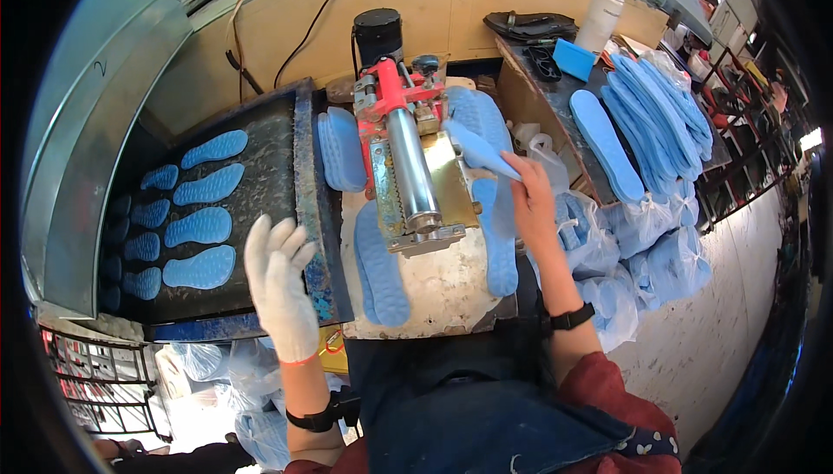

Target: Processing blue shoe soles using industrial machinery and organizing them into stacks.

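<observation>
My right hand [534, 200], bare, grips one end of a blue insole [477, 149], which is tilted just right of the steel roller [409, 161]. The roller belongs to a small red-framed machine [392, 90] on a worn pale worktop [442, 287]. My left hand [282, 270], in a white knit glove, is raised empty with fingers apart beside the blue conveyor rail [311, 179]. Blue insoles lie around the machine: a stack [341, 151] on its left, an overlapping pair [379, 267] at the near left, and others [501, 253] on the right, partly behind my hand.
At left, several blue insoles [200, 227] lie on a dark conveyor belt [265, 144] leading under a metal hood [78, 127]. At right, a dark table bears piled insoles [655, 118] and a white bottle [600, 18]. Clear bags of blue pieces [646, 257] sit below it.
</observation>
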{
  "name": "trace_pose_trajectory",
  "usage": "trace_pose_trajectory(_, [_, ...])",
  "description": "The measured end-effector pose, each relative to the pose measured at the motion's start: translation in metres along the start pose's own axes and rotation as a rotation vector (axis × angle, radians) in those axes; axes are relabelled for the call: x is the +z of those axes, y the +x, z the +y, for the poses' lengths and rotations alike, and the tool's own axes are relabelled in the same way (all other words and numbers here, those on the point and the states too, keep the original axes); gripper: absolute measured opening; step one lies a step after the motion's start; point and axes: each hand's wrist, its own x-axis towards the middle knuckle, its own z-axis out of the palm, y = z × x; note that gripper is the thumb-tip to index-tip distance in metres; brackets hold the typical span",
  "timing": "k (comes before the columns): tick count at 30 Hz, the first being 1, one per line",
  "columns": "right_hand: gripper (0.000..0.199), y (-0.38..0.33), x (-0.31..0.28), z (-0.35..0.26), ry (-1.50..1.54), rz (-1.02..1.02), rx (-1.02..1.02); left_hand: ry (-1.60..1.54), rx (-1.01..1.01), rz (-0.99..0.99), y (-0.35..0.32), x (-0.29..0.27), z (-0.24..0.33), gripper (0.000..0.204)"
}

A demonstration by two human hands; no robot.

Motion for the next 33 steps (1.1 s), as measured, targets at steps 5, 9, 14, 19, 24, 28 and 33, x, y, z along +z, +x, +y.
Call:
trace_pose_trajectory(5, [0.052, 0.020, 0.002, -0.014, -0.154, -0.074, -0.256, -0.074, 0.043, -0.261, 0.009, 0.048, -0.013, 0.060])
trace_pose_trajectory(9, [0.045, 0.016, -0.001, -0.027, 0.090, -0.221, -0.240, -0.121, 0.064, -0.323, 0.034, 0.079, -0.021, 0.065])
trace_pose_trajectory(14, [0.026, -0.022, 0.002, 0.020, 0.451, 0.050, 0.264, -0.026, 0.102, -0.273, 0.049, 0.117, -0.030, 0.071])
trace_pose_trajectory(19, [0.023, -0.067, 0.029, 0.064, 0.307, -0.129, 0.440, 0.031, -0.030, -0.216, 0.071, 0.079, -0.071, 0.069])
trace_pose_trajectory(24, [0.026, -0.108, 0.064, 0.090, 0.141, -0.351, 0.355, -0.025, -0.257, -0.078, 0.069, 0.051, -0.093, 0.061])
trace_pose_trajectory(28, [0.027, -0.106, 0.057, 0.099, 0.195, -0.365, 0.399, 0.179, -0.246, -0.312, 0.060, 0.042, -0.103, 0.062])
trace_pose_trajectory(33, [0.025, -0.089, 0.050, 0.055, 0.021, -0.492, 0.593, -0.267, -0.631, -0.217, 0.041, 0.039, -0.074, 0.063])
